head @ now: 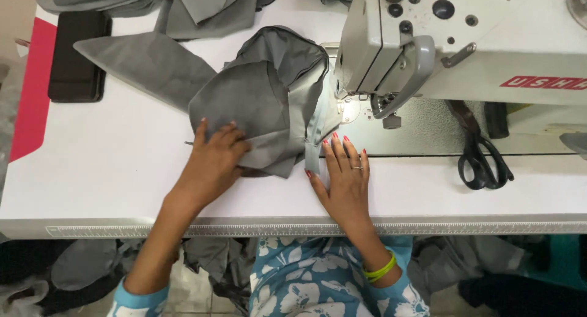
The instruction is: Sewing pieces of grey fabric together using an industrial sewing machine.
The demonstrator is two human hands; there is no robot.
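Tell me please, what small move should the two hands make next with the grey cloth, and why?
Probably slide the grey woven cloth slightly toward the white sewing machine. Left hand and right hand press it flat, its strip edge just short of the needle.

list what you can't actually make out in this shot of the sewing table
- Needle and presser foot: head view, hidden behind the sewing machine head and the bunched grey fabric.
- Fabric under the left hand and right hand: covered by the palms.
- Scissors blades: upper part lost in the machine's shadow.
- Dark flat object at the far left: too plain to identify.
- Machine's right end: cut off by the frame edge.
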